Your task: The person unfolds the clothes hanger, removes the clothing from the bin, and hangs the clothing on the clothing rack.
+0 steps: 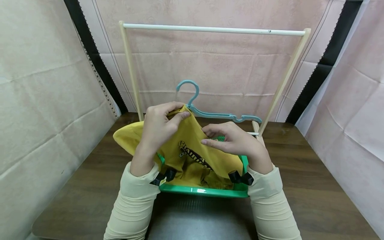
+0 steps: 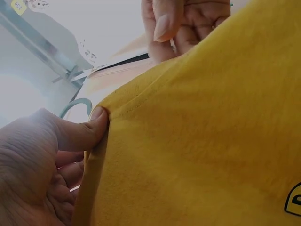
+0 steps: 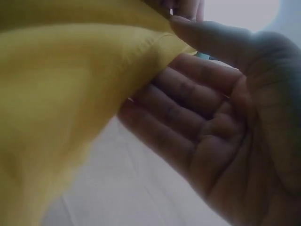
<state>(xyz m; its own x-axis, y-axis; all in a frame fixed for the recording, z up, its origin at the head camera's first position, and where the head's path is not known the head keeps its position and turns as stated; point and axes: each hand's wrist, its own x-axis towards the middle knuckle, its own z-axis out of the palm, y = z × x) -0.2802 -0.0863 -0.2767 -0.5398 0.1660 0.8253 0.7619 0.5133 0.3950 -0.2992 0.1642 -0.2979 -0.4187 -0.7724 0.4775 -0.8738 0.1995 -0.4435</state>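
A yellow shirt with black lettering hangs from my left hand, its lower part in a green basket. In the left wrist view, that hand's thumb presses the cloth near the top corner. A light blue hanger stands behind the raised cloth with its hook upward. Its right arm is bare; the left arm is hidden by the shirt and hand. My right hand is beside the shirt's sloping edge, fingers loosely extended. The right wrist view shows its fingers partly behind the cloth.
A rack with a white top bar and cream posts rises behind the basket. Everything stands on a dark wooden table. Pale cloth walls enclose the sides and back.
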